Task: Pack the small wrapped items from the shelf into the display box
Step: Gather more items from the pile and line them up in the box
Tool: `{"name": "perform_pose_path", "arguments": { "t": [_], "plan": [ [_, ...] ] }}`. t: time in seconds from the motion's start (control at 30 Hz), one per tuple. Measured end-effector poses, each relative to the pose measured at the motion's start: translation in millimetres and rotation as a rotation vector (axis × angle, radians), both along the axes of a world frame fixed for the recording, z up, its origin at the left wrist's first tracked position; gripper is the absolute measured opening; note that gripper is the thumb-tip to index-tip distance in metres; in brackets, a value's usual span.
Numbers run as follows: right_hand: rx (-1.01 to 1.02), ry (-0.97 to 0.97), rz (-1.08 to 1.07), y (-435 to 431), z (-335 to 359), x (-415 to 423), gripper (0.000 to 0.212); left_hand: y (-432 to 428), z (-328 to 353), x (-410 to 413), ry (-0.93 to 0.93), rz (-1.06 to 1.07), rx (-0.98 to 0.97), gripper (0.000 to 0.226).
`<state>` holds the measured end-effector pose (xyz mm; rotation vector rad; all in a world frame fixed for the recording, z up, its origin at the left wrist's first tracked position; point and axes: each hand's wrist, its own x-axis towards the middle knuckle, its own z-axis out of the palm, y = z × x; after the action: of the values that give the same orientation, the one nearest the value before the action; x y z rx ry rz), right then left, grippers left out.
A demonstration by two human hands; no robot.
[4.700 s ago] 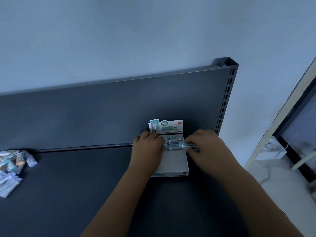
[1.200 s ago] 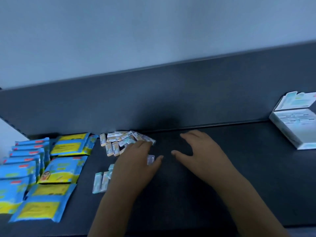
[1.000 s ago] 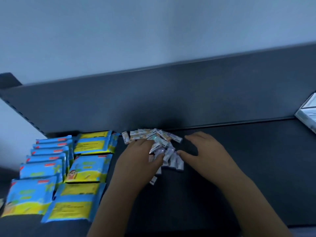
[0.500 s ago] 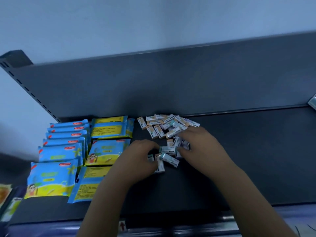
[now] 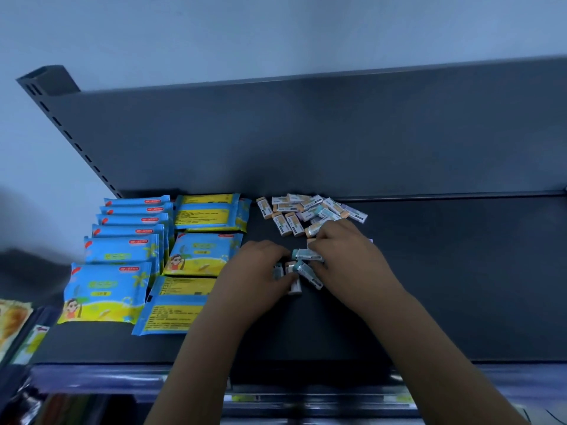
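**Wrapped items: one loose pile, one gathered handful**

Small rectangular wrapped items [image 5: 310, 210], white-labelled with teal, peach or lilac ends, lie flat in a loose, overlapping pile just above the frame's centre. The pile sits at the back edge of the dark grey metal shelf [image 5: 445, 271]. Just below it, at mid-frame, a handful of them is bunched at mixed angles, gripped between the curled fingers of the left hand [image 5: 257, 271] and the right hand [image 5: 346, 253].

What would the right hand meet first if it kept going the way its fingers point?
The right hand points left: first the small wrapped items at its fingertips, then probably the left hand just beyond them.
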<state>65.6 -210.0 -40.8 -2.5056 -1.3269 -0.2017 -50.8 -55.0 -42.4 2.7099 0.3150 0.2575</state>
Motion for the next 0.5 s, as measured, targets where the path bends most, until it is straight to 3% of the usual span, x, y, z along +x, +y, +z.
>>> {"name": "perform_pose_path", "arguments": {
  "t": [0.1, 0.33, 0.5],
  "plan": [
    [-0.020, -0.028, 0.012, 2, 2, 2, 0.005, -6, -1, 2, -0.023, 0.013, 0.036, 0.032],
    [0.164, 0.012, -0.090, -18, 12, 15, 0.011, -25, 1, 5, -0.131, 0.036, 0.061, 0.058],
    [0.236, 0.014, -0.107, -34, 16, 28, 0.020, -35, 6, 12, -0.050, -0.097, 0.084, 0.040]
  ]
}}
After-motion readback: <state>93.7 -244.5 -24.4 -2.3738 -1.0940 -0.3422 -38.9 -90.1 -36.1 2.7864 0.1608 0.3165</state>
